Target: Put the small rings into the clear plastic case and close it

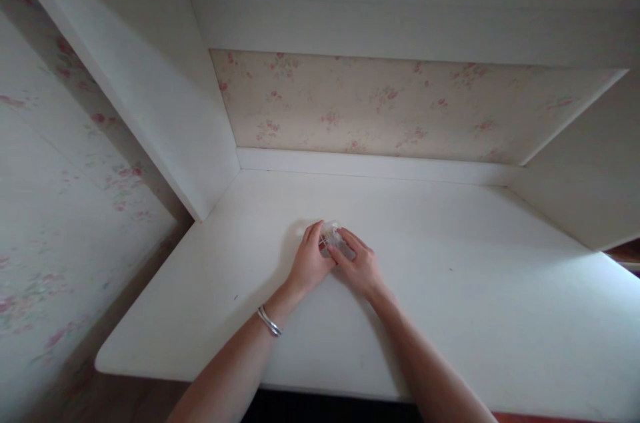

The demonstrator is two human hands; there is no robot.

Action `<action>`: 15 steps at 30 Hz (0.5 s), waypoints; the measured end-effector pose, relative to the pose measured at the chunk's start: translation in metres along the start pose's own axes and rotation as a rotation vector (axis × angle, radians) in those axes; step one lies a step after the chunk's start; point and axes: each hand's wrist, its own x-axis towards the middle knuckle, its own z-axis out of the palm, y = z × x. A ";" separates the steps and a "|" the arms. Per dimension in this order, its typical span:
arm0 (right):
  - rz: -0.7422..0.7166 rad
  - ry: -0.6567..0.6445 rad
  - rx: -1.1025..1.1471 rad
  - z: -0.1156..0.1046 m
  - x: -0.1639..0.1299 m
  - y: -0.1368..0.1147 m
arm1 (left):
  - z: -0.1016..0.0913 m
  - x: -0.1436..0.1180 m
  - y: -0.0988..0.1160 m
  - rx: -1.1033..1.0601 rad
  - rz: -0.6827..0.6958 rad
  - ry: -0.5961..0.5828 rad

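Both my hands meet over the middle of a white desk top (pixel 450 289). My left hand (pixel 309 265), with a silver bracelet (pixel 269 321) on its wrist, and my right hand (pixel 359 267) together hold a small clear, plastic-looking object (pixel 332 236) between their fingertips. The object rests on or just above the desk surface; which one I cannot tell. Most of it is hidden by my fingers, so its exact shape is unclear.
The desk sits in a white alcove with a side panel (pixel 165 109) at left and another panel (pixel 590 189) at right. Floral wallpaper (pixel 380 106) covers the back. A wallpapered wall (pixel 60 209) runs along the left. The desk's front edge (pixel 320 391) is close to me.
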 end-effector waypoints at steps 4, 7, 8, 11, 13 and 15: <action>0.051 -0.058 0.024 -0.002 -0.001 0.005 | 0.002 0.001 -0.003 -0.033 -0.003 -0.024; 0.069 -0.064 0.000 -0.002 -0.002 0.007 | 0.005 0.001 -0.006 -0.088 -0.016 -0.031; 0.072 -0.066 -0.015 -0.002 -0.002 0.007 | 0.006 0.001 -0.007 -0.103 -0.021 -0.029; 0.073 -0.065 -0.056 -0.002 -0.002 0.008 | 0.008 0.001 -0.008 -0.138 -0.037 -0.021; 0.076 -0.060 -0.064 -0.002 -0.002 0.009 | 0.009 0.001 -0.009 -0.153 -0.046 -0.016; 0.077 -0.059 -0.057 -0.001 -0.003 0.009 | 0.009 0.002 -0.008 -0.160 -0.052 -0.016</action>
